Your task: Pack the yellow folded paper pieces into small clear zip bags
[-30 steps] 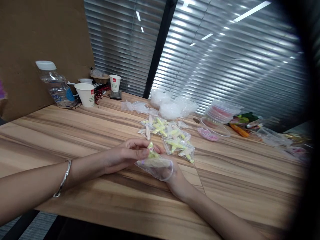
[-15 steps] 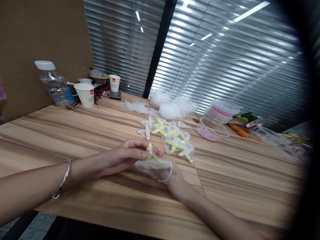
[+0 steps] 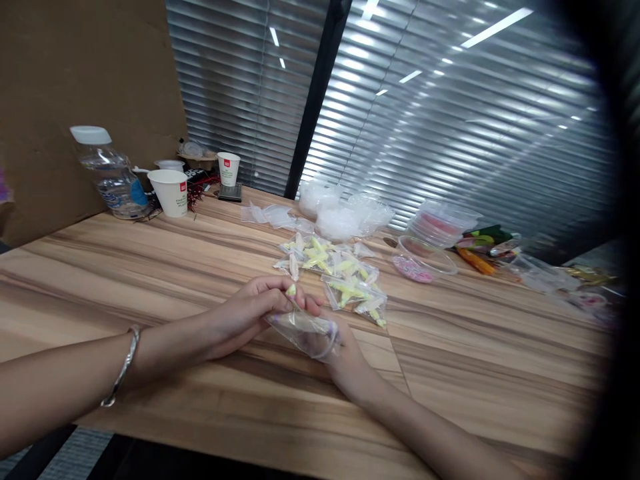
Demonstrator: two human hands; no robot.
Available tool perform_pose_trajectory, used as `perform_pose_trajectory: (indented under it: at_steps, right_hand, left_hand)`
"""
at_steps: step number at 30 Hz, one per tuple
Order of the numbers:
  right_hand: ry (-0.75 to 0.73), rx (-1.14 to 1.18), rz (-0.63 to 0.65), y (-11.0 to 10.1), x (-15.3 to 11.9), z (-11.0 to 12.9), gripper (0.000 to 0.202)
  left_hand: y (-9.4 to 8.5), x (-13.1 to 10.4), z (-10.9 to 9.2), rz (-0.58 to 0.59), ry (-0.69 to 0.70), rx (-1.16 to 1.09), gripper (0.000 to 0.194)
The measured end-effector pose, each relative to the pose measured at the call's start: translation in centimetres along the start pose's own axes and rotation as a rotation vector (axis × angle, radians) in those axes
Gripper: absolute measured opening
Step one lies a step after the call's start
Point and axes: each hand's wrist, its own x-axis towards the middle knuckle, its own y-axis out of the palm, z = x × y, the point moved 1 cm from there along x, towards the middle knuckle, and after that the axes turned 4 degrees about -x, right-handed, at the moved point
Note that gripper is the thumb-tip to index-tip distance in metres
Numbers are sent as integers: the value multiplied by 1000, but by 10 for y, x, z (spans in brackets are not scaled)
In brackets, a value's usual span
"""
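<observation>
My left hand (image 3: 250,313) is closed, with thumb and fingers pinching a small yellow-green piece (image 3: 291,291) whose tip shows above the fingertips. A clear plastic bag (image 3: 305,333) with a purple-edged mouth hangs between both hands, below that piece. My right hand (image 3: 337,340) lies behind the bag, its fingers closed around it and partly hidden. Just beyond the hands are several small clear bags (image 3: 350,290) with yellow and whitish pieces inside.
Behind the bags stand clear plastic bundles (image 3: 340,217). Stacked clear tubs (image 3: 440,223) and an orange item (image 3: 476,261) are at the right. At the left are a bottle (image 3: 113,180), a paper cup (image 3: 170,193) and a smaller cup (image 3: 229,169).
The yellow-green piece has sunk lower between my left fingers, so only its tip shows. Both hands and the bag have shifted slightly left.
</observation>
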Motion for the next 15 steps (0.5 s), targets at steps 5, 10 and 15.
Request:
perform_pose_trajectory:
  at_steps: [5, 10, 15]
  right_hand:
    - [-3, 23, 1, 0, 2, 0, 19]
    - [-34, 72, -12, 1, 2, 1, 14]
    - [-40, 82, -59, 1, 3, 7, 14]
  left_hand:
    - [-1, 0, 1, -30, 11, 22, 15]
    - [-2, 0, 2, -43, 15, 22, 17]
    - [-2, 0, 3, 38, 57, -13, 18]
